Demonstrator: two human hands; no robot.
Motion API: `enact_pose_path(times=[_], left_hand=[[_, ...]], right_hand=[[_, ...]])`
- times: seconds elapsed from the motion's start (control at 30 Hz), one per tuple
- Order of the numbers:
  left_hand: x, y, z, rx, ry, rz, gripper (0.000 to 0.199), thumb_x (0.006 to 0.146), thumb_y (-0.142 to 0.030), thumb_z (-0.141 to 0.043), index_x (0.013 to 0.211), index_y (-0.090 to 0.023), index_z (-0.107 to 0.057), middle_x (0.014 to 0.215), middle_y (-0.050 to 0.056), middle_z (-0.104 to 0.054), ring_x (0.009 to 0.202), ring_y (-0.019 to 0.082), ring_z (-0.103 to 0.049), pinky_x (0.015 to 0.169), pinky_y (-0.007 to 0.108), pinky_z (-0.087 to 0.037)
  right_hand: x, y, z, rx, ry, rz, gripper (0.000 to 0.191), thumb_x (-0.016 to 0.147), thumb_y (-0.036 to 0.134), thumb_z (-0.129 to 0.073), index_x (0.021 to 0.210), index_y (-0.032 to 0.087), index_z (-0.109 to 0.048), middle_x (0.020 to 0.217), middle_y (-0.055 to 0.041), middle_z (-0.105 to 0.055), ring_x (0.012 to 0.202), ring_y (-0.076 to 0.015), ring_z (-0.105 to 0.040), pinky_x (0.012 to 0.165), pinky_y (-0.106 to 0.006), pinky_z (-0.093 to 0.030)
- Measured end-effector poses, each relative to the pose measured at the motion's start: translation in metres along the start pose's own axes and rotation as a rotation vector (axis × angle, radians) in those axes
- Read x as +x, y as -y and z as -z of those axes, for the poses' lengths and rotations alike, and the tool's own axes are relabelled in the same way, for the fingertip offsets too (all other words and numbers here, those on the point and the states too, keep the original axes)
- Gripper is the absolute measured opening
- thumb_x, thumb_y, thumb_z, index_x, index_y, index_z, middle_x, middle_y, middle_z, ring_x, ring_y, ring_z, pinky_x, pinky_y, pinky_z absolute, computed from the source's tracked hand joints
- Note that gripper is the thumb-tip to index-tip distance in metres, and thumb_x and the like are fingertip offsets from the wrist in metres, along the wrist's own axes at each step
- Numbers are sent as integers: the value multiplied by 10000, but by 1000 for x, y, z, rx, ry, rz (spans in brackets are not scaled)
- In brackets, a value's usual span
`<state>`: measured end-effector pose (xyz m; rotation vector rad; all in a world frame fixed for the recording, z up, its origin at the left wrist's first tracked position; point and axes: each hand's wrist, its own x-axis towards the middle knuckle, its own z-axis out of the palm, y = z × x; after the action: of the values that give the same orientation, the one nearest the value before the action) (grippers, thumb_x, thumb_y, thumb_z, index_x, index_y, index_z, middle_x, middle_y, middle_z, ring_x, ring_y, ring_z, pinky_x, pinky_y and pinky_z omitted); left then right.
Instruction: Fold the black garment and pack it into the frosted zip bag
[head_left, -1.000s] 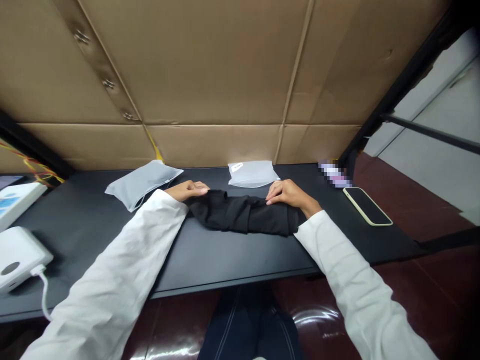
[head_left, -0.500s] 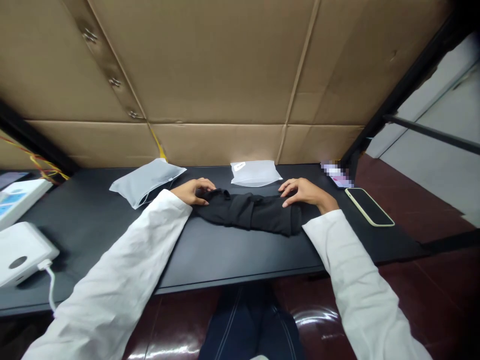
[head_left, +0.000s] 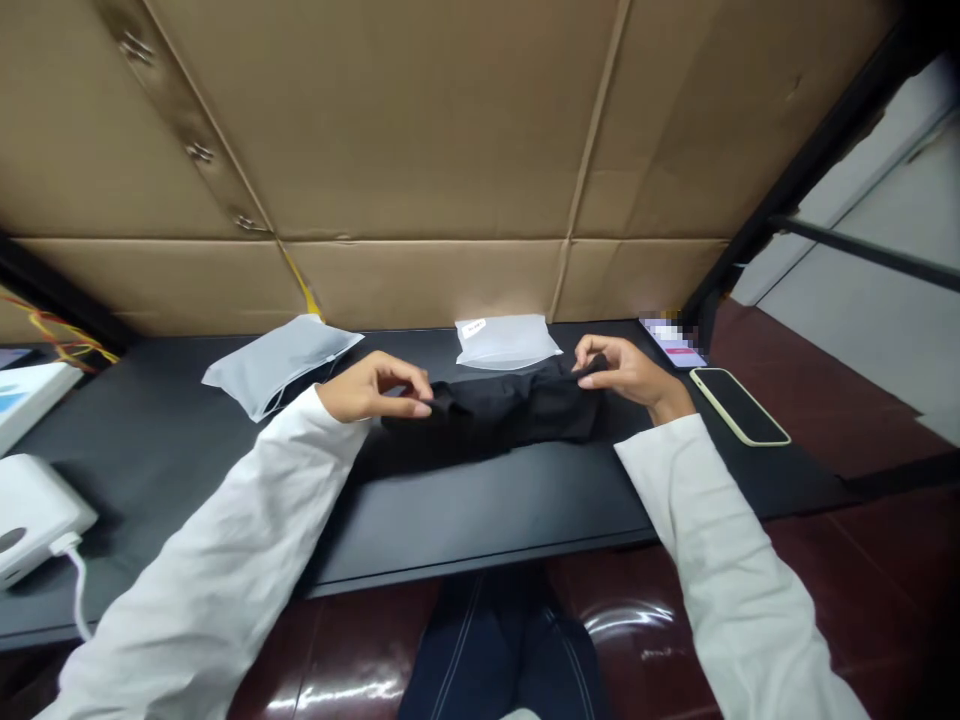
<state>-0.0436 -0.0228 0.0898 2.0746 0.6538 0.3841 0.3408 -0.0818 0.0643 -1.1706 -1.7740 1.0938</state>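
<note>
A folded black cloth item (head_left: 502, 410) lies on the dark tabletop (head_left: 465, 520), stretched sideways between my hands; its exact kind does not show. My left hand (head_left: 379, 388) pinches its left end between thumb and fingers. At the opposite end, my right hand (head_left: 619, 375) pinches the upper edge and holds that corner slightly raised. Behind the cloth, a flat frosted pouch (head_left: 510, 342) with a small white label lies near the cardboard. A fuller frosted pouch (head_left: 281, 362) rests beyond my left forearm, with something dark partly showing inside.
Upright cardboard (head_left: 435, 130) backs the table. A phone in a pale case (head_left: 739, 405) lies at the right, beside another phone with a lit, partly blurred screen (head_left: 679, 345). On the left are a white device with a cable (head_left: 45, 510) and a white box (head_left: 34, 400).
Both hands have closed on the cloth's upper edge, and the right hand has lifted its corner. The cloth's front edge now looks looser and more spread toward the left. The view has shifted slightly.
</note>
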Motion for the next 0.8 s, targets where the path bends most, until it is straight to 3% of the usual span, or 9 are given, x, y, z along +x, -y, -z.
enact_pose_path(times=[0.13,0.2,0.23,0.3,0.37,0.43,0.5,0.63,0.8], left_hand=[[-4,-14,-15,-138,496,72,356,581,-539,-851,675,-212,-744,622,34,-653,579,151,-568,596,271,-468],[-3,-16,-20,-164,610,92,316,606,-493,-852,700,-210,-750,659,46,-679,595,162,-585,598,271,-469],[-2,-17,-21,-159,638,101,304,635,-483,-837,718,-206,-746,681,49,-683,620,167,-592,624,272,-475],[-1,-17,-17,-132,627,124,308,704,-494,-779,749,-197,-712,714,39,-670,677,170,-585,686,271,-475],[-1,-13,-9,-96,553,165,343,755,-528,-708,770,-192,-640,721,17,-629,697,159,-553,696,262,-455],[-1,-3,1,-57,403,203,383,780,-563,-643,770,-191,-553,712,-3,-575,675,141,-505,652,247,-420],[-1,11,9,16,254,231,405,784,-582,-596,767,-191,-492,710,-11,-538,664,131,-471,626,240,-391],[5,38,12,210,113,339,413,758,-602,-536,797,-195,-477,651,-21,-509,612,133,-434,583,246,-364],[9,46,4,409,8,426,296,781,-493,-485,824,-201,-507,655,-9,-590,623,155,-488,604,260,-384]], right_hand=[[-2,14,-11,48,608,-132,391,566,380,-893,823,162,-695,806,-39,-729,768,-183,-686,698,-268,-535],[1,18,-19,35,748,-134,367,583,376,-887,828,155,-726,822,-46,-738,790,-178,-687,733,-263,-534],[2,18,-22,29,751,-118,351,588,368,-886,823,157,-734,821,-43,-738,793,-175,-682,748,-264,-529],[6,15,-26,21,604,-69,326,597,362,-881,814,167,-737,818,-32,-731,798,-174,-671,773,-276,-518],[10,7,-26,10,299,-16,328,619,377,-866,840,177,-731,858,-33,-727,839,-187,-663,813,-303,-507],[16,-3,-26,-17,-37,20,355,650,405,-842,901,185,-720,943,-45,-728,918,-212,-655,873,-339,-490],[22,-15,-27,-69,-250,33,360,684,420,-812,941,188,-712,1011,-59,-729,988,-235,-646,933,-378,-466],[32,-37,-32,-250,-260,20,259,760,375,-736,947,195,-727,1034,-66,-750,1031,-251,-656,994,-423,-432],[33,-48,-36,-393,-320,7,226,775,311,-714,973,204,-735,1049,-63,-749,1012,-247,-670,946,-403,-481]])
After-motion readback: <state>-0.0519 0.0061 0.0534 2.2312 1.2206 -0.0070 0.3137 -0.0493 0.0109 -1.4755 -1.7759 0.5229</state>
